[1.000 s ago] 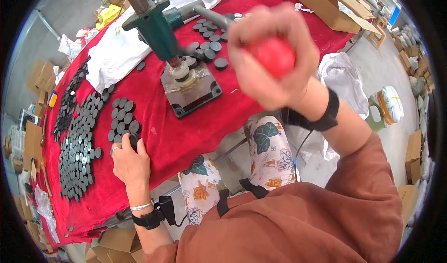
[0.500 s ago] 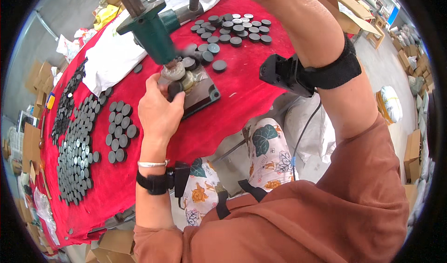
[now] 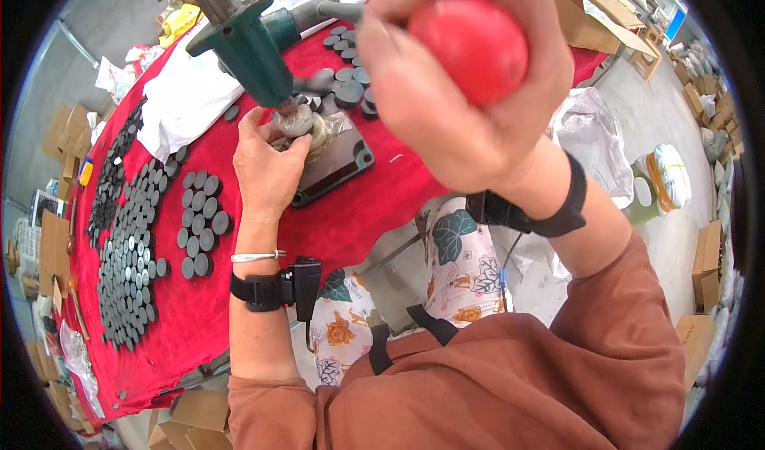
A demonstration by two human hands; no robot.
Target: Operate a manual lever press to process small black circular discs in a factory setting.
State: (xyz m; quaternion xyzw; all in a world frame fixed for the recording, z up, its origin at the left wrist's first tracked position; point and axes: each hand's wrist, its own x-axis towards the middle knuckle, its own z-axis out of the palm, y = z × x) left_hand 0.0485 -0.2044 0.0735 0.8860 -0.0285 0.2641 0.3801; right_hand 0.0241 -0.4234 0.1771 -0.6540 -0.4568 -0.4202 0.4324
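My right hand (image 3: pixel 434 123) is raised close to the view, its fingers wrapped round a red ball knob (image 3: pixel 478 48). A metal lever rod (image 3: pixel 339 9) runs from the green hand press (image 3: pixel 259 60) toward that hand. Low at the press head, my left hand (image 3: pixel 267 167) has thumb and fingers closed in around the clear-wrapped die (image 3: pixel 295 121); what they pinch is mostly hidden. Beneath lies the press's metal base plate (image 3: pixel 339 159). Black round discs (image 3: pixel 348 93) lie just behind the die.
A red cloth (image 3: pixel 335 231) covers the table. A small group of discs (image 3: pixel 199 223) lies left of my left hand, with a larger spread of discs (image 3: pixel 131 259) beyond. White fabric (image 3: pixel 187 99) lies behind the press. Cardboard boxes (image 3: pixel 191 418) stand below the table edge.
My right hand has come down and nearer, bringing the red knob into view. The lever has swung down. The black disc seen in my left fingers is now hidden at the die.
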